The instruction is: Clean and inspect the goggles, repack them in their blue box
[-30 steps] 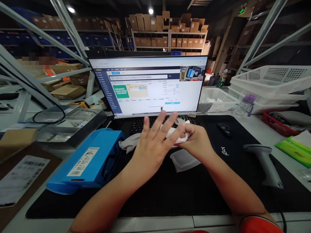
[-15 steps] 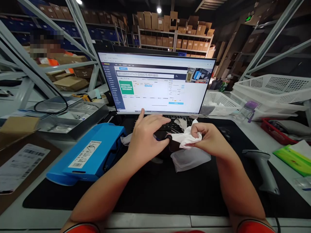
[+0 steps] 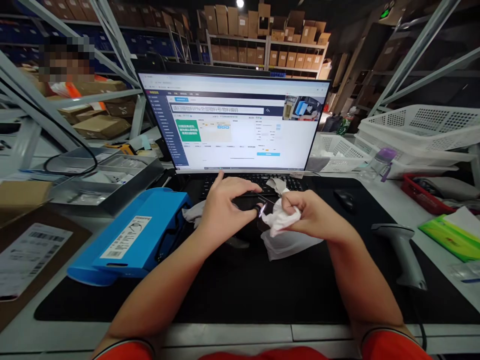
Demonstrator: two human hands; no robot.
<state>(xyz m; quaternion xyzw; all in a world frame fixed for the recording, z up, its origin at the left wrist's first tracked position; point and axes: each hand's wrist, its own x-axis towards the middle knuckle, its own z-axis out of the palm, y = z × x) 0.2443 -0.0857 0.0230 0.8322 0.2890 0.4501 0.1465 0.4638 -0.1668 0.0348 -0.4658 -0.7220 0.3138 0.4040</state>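
Packing station in a warehouse: white desk [image 3: 240, 334] overlaid by a black mat [image 3: 232, 295] running from the near edge to the monitor.

Mid-mat: left hand [image 3: 221, 210], fingers closed round a small dark object [image 3: 250, 205]; the view is too poor to say what the object is. Right hand [image 3: 309, 216], fingers bunched tight on a crumpled white cloth [image 3: 279, 217], the cloth pressed against the end of the dark object. Clear plastic bag [image 3: 288, 242] flat on the mat just beneath the right hand.

Left side of mat: blue case [image 3: 131, 237] with white label, lying tilted, near the left forearm. Near left corner: printed sheet [image 3: 28, 260] on brown board.

Right edge: grey barcode scanner [image 3: 403, 250], head down on the mat; green packet [image 3: 450, 237] beyond it.

Behind the hands: black keyboard [image 3: 249, 182], black mouse [image 3: 345, 200] to its right, lit monitor [image 3: 234, 125]. Metal tray [image 3: 101, 182] at far left; white baskets [image 3: 416, 127] at far right.

Background: shelving with cardboard boxes [image 3: 262, 35]; another person in orange at far left.
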